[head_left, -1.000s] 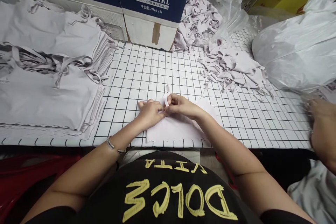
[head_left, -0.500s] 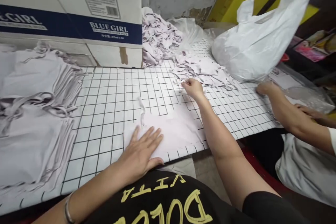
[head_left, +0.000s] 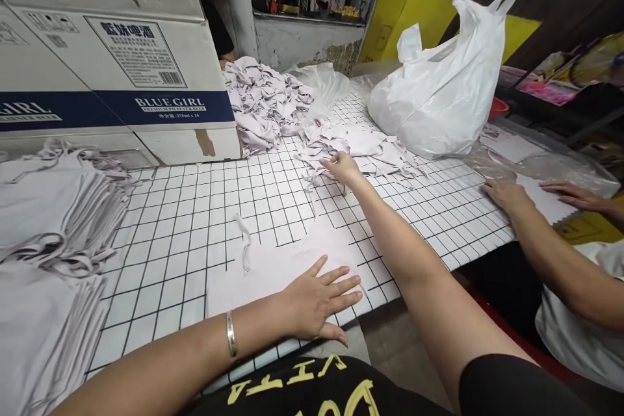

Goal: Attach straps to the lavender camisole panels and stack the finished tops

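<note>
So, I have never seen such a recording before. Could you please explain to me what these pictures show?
No robot here: a person works with two bare hands. One head-worn camera, looking forward and down, takes every picture.

The left hand lies spread on a pale cloth on the checked table. The right hand is at the loose pieces; I cannot tell whether it holds any.

Around them are cloth stacks, a box and a white bag. Another person's hands are at right.

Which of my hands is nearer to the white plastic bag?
Your right hand. It is at the loose fabric pile, just left of the bag; your left hand lies flat on the cloth.
</note>
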A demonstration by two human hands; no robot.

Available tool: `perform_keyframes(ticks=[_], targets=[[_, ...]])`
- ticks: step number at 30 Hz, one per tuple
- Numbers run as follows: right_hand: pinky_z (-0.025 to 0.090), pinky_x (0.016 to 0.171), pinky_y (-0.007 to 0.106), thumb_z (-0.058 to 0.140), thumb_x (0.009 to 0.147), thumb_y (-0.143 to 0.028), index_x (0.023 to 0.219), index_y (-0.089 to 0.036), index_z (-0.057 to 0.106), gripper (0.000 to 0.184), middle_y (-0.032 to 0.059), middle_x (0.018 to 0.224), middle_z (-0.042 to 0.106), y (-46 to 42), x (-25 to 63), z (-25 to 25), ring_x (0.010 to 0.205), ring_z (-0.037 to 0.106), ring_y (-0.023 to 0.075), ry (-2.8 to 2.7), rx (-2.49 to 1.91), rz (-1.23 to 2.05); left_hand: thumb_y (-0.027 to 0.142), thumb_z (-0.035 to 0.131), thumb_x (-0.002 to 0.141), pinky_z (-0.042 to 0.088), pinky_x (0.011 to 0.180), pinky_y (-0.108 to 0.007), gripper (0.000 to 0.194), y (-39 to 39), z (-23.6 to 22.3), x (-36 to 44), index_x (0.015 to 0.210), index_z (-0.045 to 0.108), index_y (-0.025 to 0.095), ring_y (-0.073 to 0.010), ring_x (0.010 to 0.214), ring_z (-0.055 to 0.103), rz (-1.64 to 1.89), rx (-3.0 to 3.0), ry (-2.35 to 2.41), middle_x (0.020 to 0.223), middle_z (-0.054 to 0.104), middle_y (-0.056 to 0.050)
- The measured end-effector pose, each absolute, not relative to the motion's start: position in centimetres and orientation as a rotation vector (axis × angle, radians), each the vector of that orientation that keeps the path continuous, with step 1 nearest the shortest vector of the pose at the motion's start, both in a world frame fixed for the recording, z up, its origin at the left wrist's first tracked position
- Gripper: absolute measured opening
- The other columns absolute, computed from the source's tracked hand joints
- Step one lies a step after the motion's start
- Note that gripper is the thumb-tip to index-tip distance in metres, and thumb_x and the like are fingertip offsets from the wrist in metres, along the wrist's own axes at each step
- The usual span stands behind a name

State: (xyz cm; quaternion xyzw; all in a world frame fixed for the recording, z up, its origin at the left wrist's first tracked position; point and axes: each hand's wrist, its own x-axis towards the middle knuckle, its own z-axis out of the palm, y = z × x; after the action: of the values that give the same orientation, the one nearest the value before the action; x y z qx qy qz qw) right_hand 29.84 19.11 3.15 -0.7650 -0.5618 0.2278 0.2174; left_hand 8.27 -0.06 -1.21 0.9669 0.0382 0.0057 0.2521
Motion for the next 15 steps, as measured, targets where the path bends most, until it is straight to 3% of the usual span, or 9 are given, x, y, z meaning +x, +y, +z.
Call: perform_keyframes(ticks=[2, 5, 7, 10, 15], targets=[[0.039, 0.060, 0.027, 0.073, 0.067, -0.056, 0.079, -0.019, 0.057, 0.043, 0.0034, 0.073, 0.062, 18.2, 29.8, 2.8, 0.068, 0.055, 0.0166, -1.666, -2.110, 0.681, 0.066, 0.029, 0.092, -0.005, 0.117, -0.058, 0.075, 0.0, -1.1, 8.3, 0.152, 0.025, 0.020, -0.0269, 0.148, 0.008, 0.017, 2.624, 0.100, 0.158, 0.019, -0.007], [0.039, 0.063, 0.025, 0.085, 0.054, -0.035, 0.068, -0.019, 0.057, 0.035, 0.0010, 0.073, 0.062, 16.5, 28.1, 1.1, 0.073, 0.054, 0.0163, -1.767, -2.001, 0.843, 0.066, 0.030, 0.092, -0.006, 0.117, -0.059, 0.075, 0.0, -1.2, 8.5, 0.152, 0.025, 0.020, -0.0273, 0.148, 0.008, 0.007, 2.617, 0.103, 0.158, 0.018, -0.007], [0.039, 0.064, 0.024, 0.080, 0.060, -0.024, 0.066, -0.019, 0.056, 0.025, 0.0003, 0.071, 0.061, 16.0, 26.6, 0.1, 0.071, 0.054, 0.0147, -1.697, -1.954, 0.888, 0.067, 0.029, 0.092, -0.006, 0.116, -0.059, 0.075, 0.0, -1.3, 8.5, 0.152, 0.025, 0.021, -0.0273, 0.148, 0.008, 0.003, 2.616, 0.106, 0.158, 0.019, -0.007], [0.040, 0.056, 0.024, 0.067, 0.075, -0.022, 0.068, -0.018, 0.053, 0.016, 0.0007, 0.063, 0.060, 16.7, 25.3, 0.1, 0.058, 0.050, 0.0117, -1.549, -1.942, 0.980, 0.067, 0.029, 0.092, -0.003, 0.117, -0.059, 0.075, -0.1, -1.4, 8.4, 0.152, 0.025, 0.021, -0.0275, 0.148, 0.010, 0.027, 2.628, 0.102, 0.158, 0.021, -0.006], [0.034, 0.043, 0.020, 0.051, 0.090, -0.020, 0.072, -0.015, 0.054, 0.018, 0.0021, 0.058, 0.060, 19.9, 26.1, 2.9, 0.042, 0.038, 0.0061, -1.302, -1.903, 1.140, 0.067, 0.029, 0.092, -0.001, 0.117, -0.059, 0.074, -0.2, -1.2, 8.3, 0.152, 0.026, 0.023, -0.0283, 0.148, 0.011, 0.055, 2.647, 0.117, 0.158, 0.022, -0.007]])
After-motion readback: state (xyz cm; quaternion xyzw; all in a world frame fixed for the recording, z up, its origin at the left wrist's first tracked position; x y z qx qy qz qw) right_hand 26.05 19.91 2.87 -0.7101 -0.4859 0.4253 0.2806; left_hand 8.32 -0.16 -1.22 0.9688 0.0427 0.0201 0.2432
